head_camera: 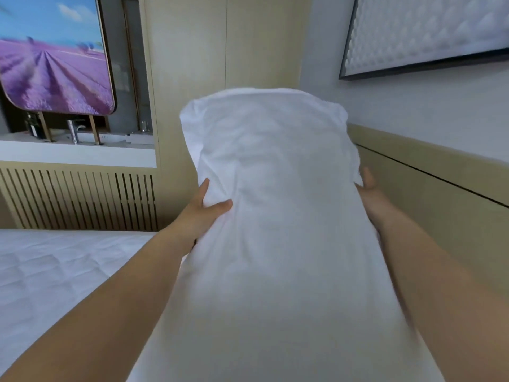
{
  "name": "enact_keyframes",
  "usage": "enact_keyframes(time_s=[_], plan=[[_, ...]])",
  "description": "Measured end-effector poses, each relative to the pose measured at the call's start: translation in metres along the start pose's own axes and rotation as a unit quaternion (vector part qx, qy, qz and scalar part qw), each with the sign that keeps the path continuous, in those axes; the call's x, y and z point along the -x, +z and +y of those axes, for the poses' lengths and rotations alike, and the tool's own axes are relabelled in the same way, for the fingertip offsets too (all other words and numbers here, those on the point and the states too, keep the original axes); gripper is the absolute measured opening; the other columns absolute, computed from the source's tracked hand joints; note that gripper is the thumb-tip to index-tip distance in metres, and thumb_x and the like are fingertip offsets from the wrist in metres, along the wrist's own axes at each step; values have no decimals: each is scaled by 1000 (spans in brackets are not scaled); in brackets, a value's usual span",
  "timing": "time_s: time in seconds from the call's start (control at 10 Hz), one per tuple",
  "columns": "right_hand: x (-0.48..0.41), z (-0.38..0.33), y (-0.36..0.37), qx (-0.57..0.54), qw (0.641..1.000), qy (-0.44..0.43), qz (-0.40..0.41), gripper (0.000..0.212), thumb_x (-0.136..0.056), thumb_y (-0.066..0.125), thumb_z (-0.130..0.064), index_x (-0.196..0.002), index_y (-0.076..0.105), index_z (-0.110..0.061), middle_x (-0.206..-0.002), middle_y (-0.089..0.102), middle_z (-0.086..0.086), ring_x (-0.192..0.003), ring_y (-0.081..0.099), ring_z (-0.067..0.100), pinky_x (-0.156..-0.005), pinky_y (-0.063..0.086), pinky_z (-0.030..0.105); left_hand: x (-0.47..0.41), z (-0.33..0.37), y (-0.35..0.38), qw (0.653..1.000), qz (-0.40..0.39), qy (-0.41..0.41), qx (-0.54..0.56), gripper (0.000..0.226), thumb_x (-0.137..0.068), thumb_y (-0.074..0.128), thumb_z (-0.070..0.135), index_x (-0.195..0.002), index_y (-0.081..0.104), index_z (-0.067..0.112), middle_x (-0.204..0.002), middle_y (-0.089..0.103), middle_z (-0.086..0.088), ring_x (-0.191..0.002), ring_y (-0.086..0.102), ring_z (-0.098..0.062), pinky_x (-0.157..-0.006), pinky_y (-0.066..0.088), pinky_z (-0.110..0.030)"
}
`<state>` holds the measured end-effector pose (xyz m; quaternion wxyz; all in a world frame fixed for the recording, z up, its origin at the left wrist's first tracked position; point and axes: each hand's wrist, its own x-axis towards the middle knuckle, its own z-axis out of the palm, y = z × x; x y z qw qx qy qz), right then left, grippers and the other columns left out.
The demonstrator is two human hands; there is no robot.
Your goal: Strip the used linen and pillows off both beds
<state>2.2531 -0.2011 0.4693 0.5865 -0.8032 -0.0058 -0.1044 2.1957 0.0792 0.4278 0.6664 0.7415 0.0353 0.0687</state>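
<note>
A large white pillow [275, 216] fills the middle of the view, held up lengthwise in front of me above the bed. My left hand [203, 210] grips its left side, thumb pressed into the cover and fingers behind. My right hand [369, 186] holds the right side, mostly hidden behind the pillow's edge. A bare quilted white mattress [55, 271] lies at the lower left.
A beige headboard panel [440, 194] runs along the right wall under a framed white textured picture [427, 31]. At the back left are a slatted radiator cover [82, 197], a white ledge, a tap and a lavender-field picture [52, 56]. A pale wardrobe [225, 51] stands behind the pillow.
</note>
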Motion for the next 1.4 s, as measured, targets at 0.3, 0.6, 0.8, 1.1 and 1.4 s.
enact_keyframes(time_s=[0.3,0.6,0.8,1.1,1.4], plan=[[-4,57,12,62,990,95,-79,54,-96,38,-43,-144,30,-18,-145,38,2,-121,43,17,-101,32,30,0,-56,-16,989,-43,-134,-44,79,-70,60,65,-139,33,37,-129,56,6,-109,59,-17,-92,47,-34],[53,19,25,36,995,8,-89,49,-93,50,-33,-140,35,-32,-142,38,-7,-126,42,16,-105,33,31,76,-50,-31,985,-51,-162,-6,102,-50,72,47,-142,28,32,-124,53,8,-102,60,-13,-82,49,-30],[109,12,41,366,921,-37,-126,63,-92,40,-50,-147,13,-33,-157,0,-7,-145,-4,17,-117,3,43,134,-55,-18,980,6,-107,-170,103,-50,63,77,-139,32,37,-140,41,15,-127,44,-14,-107,37,-36],[187,27,43,449,887,-85,-71,55,-98,28,-43,-148,13,-26,-157,3,0,-145,1,20,-116,2,38,225,-75,-21,945,125,-100,-286,75,-80,59,52,-143,27,28,-146,33,6,-133,35,-17,-105,35,-37],[270,23,37,221,962,-140,80,30,-90,53,-9,-119,60,-8,-127,57,7,-120,46,24,-96,34,27,286,-76,-58,962,187,-16,-198,19,-84,63,24,-103,60,28,-102,60,11,-96,58,-9,-72,42,-19]])
